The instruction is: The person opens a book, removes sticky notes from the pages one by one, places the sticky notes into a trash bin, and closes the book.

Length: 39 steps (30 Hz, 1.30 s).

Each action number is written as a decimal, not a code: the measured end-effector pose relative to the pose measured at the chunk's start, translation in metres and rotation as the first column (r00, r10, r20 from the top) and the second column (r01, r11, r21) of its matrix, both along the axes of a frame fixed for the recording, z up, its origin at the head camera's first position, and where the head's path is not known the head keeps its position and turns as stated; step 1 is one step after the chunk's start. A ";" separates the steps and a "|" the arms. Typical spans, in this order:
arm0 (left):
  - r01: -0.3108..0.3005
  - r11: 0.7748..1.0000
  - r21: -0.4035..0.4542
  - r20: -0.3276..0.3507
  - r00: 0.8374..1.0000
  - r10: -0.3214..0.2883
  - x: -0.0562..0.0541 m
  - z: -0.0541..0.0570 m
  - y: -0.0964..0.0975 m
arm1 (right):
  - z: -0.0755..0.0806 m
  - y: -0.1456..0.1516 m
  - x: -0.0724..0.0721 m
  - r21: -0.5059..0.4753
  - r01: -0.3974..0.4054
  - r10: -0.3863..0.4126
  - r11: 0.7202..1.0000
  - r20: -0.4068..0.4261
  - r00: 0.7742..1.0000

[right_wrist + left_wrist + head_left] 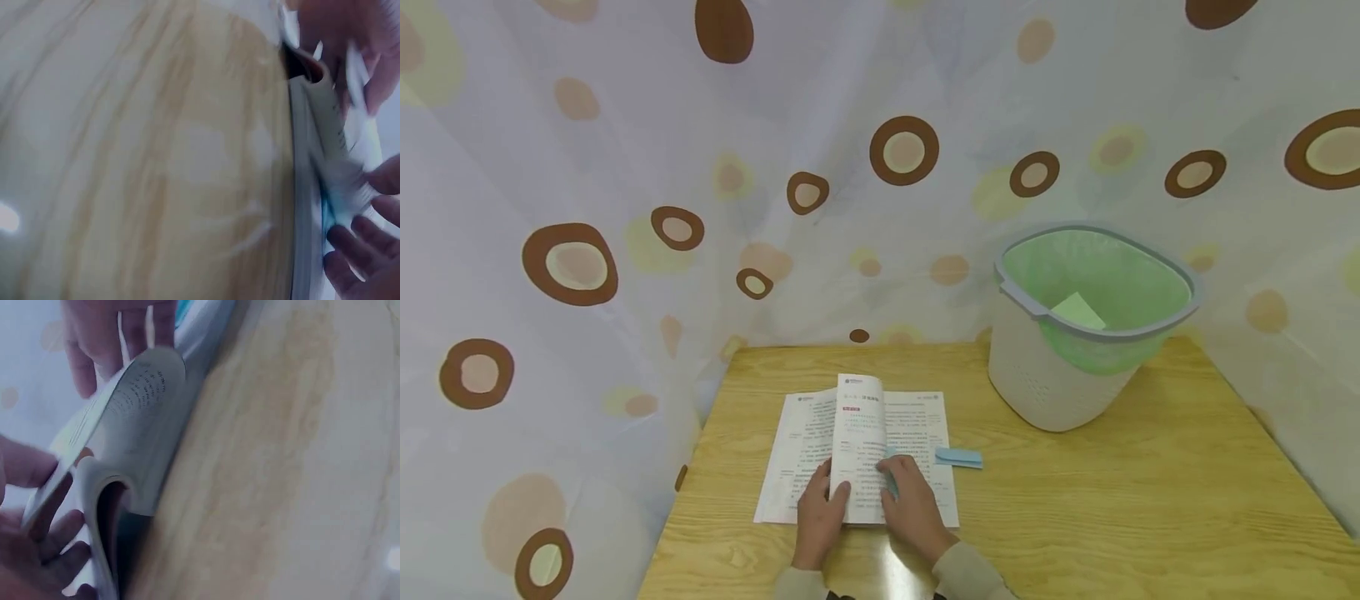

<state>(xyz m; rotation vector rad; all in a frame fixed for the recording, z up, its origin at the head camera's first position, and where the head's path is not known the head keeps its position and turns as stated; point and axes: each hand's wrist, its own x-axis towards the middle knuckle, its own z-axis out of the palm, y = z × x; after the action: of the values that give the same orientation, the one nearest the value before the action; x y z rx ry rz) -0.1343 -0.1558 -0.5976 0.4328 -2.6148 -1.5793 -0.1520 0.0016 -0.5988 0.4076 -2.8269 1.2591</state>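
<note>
An open book (917, 417) with printed pages lies on the wooden table. My left hand (821, 510) grips a raised sheaf of its pages (857, 433), thumb on top and fingers beneath. In the left wrist view those pages (140, 387) curve up from the book. My right hand (913, 504) is over the right-hand page, its fingers loosely bent beside the raised pages' edge. In the right wrist view its fingers (359, 244) are spread, next to a blurred page. Something blue (891, 482) shows between the pages near this hand; its kind is unclear.
A flat light-blue piece (958, 457) sticks out past the book's right edge. At the back right of the table (1112, 500) stands a pale basket (1037, 375) with a grey rim and green liner, a light-green sheet (1078, 311) inside. A patterned curtain (835, 250) hangs behind.
</note>
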 end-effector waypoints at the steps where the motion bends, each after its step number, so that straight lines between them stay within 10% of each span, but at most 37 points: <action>1: -0.060 0.998 0.003 0.002 0.998 0.060 0.000 0.003 -0.002 | -0.002 0.001 -0.001 0.026 -0.023 0.023 0.999 0.007 1.000; 5: -0.274 0.961 -0.041 -0.032 0.961 0.273 0.000 0.016 -0.012 | -0.009 0.004 -0.005 0.179 -0.123 0.134 0.976 -0.054 0.989; 8: -0.321 0.930 -0.178 -0.088 0.947 0.310 0.000 0.023 -0.016 | -0.010 0.005 -0.005 0.309 -0.156 0.200 0.938 -0.118 0.973; 12: -0.264 0.871 -0.415 -0.268 0.950 0.160 0.000 0.023 -0.008 | -0.006 0.004 -0.003 0.433 -0.167 0.245 0.886 -0.129 0.961; 18: -0.130 0.822 -0.555 -0.446 0.880 -0.162 0.006 0.010 0.011 | -0.003 0.005 0.004 0.530 -0.212 0.303 0.821 -0.090 0.949; 26: 0.033 0.788 -0.615 -0.123 0.983 -0.137 0.018 -0.004 0.015 | 0.001 0.011 0.016 0.534 -0.268 0.351 0.802 -0.057 0.935; 32: 0.077 0.767 -0.637 -0.049 0.989 -0.141 0.018 -0.004 0.012 | -0.001 0.014 0.017 0.540 -0.256 0.347 0.802 -0.070 0.935; 39: 0.076 0.801 -0.594 0.011 0.996 -0.086 0.017 -0.004 0.015 | 0.001 0.012 0.020 0.511 -0.275 0.326 0.815 -0.012 0.945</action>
<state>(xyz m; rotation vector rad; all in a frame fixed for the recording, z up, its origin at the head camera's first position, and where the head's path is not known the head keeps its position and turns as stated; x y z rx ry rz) -0.1170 -0.1410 -0.6017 0.2545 -2.9424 -0.6762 -0.1323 0.0140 -0.5975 0.9359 -3.0549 0.4624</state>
